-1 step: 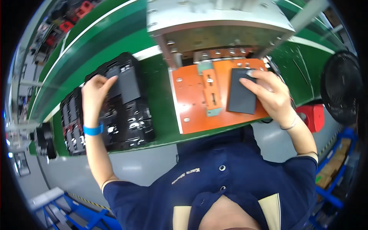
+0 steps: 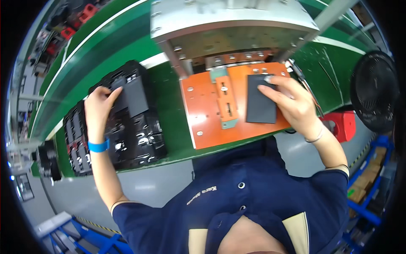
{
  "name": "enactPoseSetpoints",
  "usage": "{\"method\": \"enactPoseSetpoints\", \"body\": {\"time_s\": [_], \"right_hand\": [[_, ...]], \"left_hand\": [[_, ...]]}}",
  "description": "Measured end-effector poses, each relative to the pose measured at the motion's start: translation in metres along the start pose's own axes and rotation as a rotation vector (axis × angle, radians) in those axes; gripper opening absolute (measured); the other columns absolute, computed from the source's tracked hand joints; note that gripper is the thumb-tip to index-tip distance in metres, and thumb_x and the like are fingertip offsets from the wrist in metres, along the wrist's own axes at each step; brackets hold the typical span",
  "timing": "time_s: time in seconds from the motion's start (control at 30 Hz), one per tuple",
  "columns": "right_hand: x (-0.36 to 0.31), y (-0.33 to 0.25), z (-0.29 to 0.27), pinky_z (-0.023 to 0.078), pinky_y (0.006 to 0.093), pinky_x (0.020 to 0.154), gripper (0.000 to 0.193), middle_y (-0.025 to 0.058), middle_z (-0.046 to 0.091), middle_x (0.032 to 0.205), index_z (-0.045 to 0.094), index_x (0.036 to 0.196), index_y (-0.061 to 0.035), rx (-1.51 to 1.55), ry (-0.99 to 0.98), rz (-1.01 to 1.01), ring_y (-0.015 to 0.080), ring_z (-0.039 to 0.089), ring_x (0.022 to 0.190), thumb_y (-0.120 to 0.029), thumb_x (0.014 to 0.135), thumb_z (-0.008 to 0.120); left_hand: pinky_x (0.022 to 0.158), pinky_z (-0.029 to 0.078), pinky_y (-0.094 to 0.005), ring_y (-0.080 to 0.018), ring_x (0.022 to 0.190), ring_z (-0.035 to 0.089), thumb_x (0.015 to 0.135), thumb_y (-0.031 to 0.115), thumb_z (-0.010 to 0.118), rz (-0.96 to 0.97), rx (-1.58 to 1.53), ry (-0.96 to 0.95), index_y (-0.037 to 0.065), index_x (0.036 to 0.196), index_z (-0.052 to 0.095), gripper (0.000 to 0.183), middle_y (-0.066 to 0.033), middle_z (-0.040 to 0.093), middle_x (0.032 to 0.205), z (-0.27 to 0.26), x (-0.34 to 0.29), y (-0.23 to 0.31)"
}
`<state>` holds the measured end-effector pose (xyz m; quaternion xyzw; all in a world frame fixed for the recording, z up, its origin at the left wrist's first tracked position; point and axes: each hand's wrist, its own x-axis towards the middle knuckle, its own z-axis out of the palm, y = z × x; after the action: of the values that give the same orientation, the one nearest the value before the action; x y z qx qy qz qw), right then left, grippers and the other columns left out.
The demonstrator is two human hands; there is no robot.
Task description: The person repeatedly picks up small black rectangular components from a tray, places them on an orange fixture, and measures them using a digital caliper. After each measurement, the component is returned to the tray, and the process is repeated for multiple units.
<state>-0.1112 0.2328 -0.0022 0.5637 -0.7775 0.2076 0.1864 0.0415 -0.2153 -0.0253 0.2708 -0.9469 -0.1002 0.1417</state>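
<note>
Dark panel [image 2: 261,111] I'd handle flat: right fingers [image 2: 274,95] over it, left fingers [image 2: 115,95] likewise slightly parted, whether gripping I can't tell.

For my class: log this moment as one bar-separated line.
left hand: over black tray | right hand: fingers on dark block | dark block: over orange plate

A slight anticlockwise turn of the view has been recorded. The orange plate [image 2: 205,112] and metal frame [image 2: 237,27] are now shown farther left, and the dark panel's [image 2: 260,111] long edges nearer vertical. Beside the right hand [image 2: 292,99], more of a slender item [image 2: 297,71] has been exposed.
</note>
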Motion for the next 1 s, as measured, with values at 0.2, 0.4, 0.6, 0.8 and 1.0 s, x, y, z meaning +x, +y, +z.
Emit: {"method": "enactPoseSetpoints", "body": {"time_s": [0.2,0.4,0.6,0.8,1.0], "right_hand": [[-0.001,-0.016,0.018,0.054,0.0332,0.076,0.034,0.0084,0.066,0.104,0.069,0.103,-0.0058,0.077,-0.023,0.086,0.0258,0.064,0.09,0.006,0.072,0.063],[0.023,0.001,0.026,0.054,0.0323,0.074,0.02,0.0038,0.063,0.097,0.067,0.097,-0.0077,0.165,0.006,0.067,0.0222,0.059,0.093,-0.005,0.077,0.068],[0.025,0.002,0.034,0.051,0.0346,0.081,0.022,0.0061,0.059,0.099,0.063,0.1,-0.0039,0.13,-0.052,0.071,0.0244,0.056,0.098,-0.008,0.079,0.068],[0.028,-0.006,0.032,0.046,0.0395,0.093,0.037,0.0083,0.06,0.109,0.061,0.113,-0.0045,0.023,-0.103,0.098,0.0291,0.055,0.107,-0.007,0.077,0.069],[0.033,-0.018,0.026,0.045,0.0409,0.088,0.049,0.0131,0.059,0.114,0.061,0.122,-0.0062,-0.002,-0.005,0.069,0.0324,0.055,0.101,0.001,0.075,0.069]], "left_hand": [[0.065,0.051,-0.0362,-0.0271,0.066,0.066,0.072,0.055,0.076,-0.1,0.131,-0.083,-0.004,0.082,0.067,0.061,-0.0163,0.065,0.068,0.005,0.014,0.005],[0.064,0.049,-0.0374,-0.0268,0.063,0.062,0.073,0.059,0.073,-0.135,0.158,-0.135,0.0,0.068,0.059,0.061,-0.0137,0.061,0.062,0.014,0.025,0.001],[0.047,0.033,-0.0239,-0.0074,0.049,0.045,0.083,0.045,0.072,-0.193,-0.301,-0.285,0.01,0.065,0.057,0.042,0.0026,0.052,0.055,0.016,0.031,-0.027],[0.045,0.02,-0.0212,-0.0006,0.049,0.037,0.089,0.027,0.07,-0.26,-0.85,-0.042,0.017,0.069,0.055,0.028,0.0086,0.044,0.056,-0.034,-0.006,0.011],[0.043,0.032,-0.0185,-0.0023,0.044,0.044,0.095,0.034,0.062,-0.238,-1.02,-0.143,0.013,0.072,0.053,0.033,0.0033,0.053,0.054,-0.089,-0.079,0.065]]}}
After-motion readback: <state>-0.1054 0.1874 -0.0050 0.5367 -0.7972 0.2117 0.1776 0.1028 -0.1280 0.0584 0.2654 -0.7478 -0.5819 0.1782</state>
